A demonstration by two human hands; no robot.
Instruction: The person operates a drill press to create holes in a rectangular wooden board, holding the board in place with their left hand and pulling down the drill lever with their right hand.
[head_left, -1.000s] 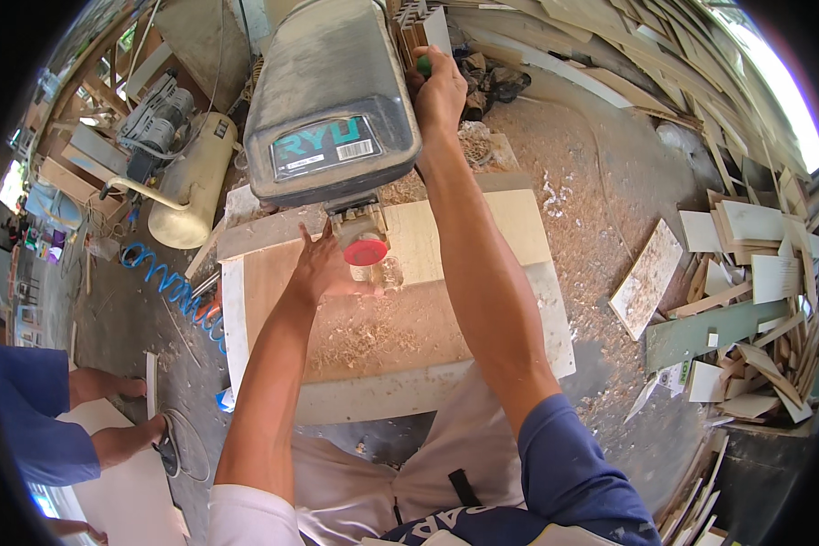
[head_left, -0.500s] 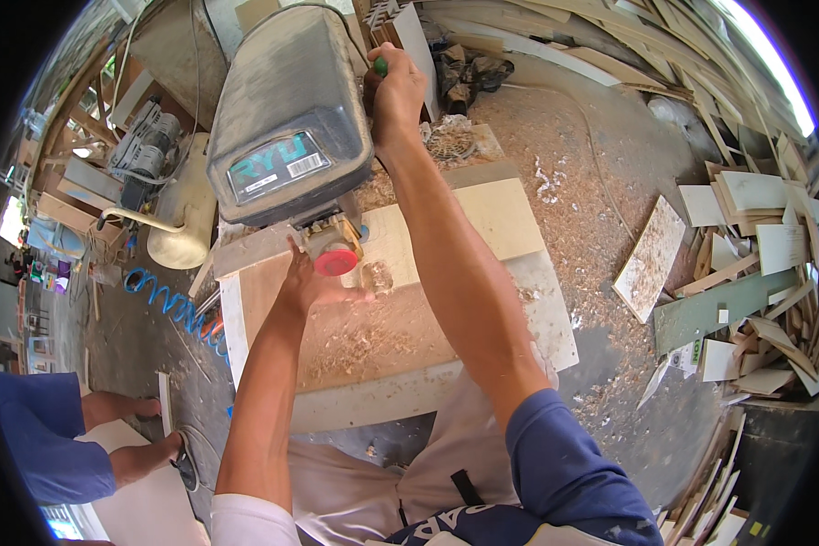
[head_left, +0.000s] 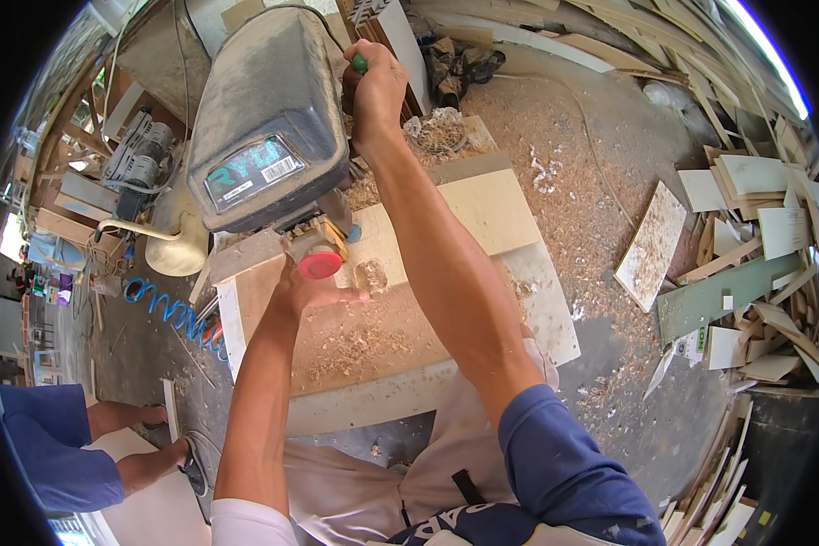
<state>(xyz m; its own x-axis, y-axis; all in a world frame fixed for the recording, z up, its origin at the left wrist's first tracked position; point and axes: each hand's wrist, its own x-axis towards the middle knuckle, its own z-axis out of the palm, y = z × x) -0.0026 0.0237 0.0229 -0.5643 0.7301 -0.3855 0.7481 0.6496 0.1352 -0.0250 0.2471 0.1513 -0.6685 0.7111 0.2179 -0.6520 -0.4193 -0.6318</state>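
Observation:
A dusty dark-grey drill press (head_left: 264, 118) stands before me, with a red round part (head_left: 319, 265) under its head. My right hand (head_left: 379, 91) is wrapped round a green-knobbed feed handle (head_left: 360, 64) at the machine's right side. Below the head, a board (head_left: 337, 332) strewn with wood shavings lies on the worktable. My left hand (head_left: 314, 293) rests on that board beside the red part, thumb stretched to the right; its other fingers are partly hidden. A hollow (head_left: 370, 275) cut in the wood is just past the thumb. A wooden block (head_left: 246, 255) sits left of the red part.
A person in blue shorts (head_left: 59, 455) stands at the lower left. Nearby are a coiled blue hose (head_left: 168, 314) and a cream tank (head_left: 175, 244). Board offcuts (head_left: 764, 227) are heaped at the right; sawdust covers much of the floor (head_left: 555, 136) there.
The view has shifted slightly, so the drill press and right hand appear farther left. My left fingers, partly visible before beside the red part, are now more hidden. Both hands keep their places.

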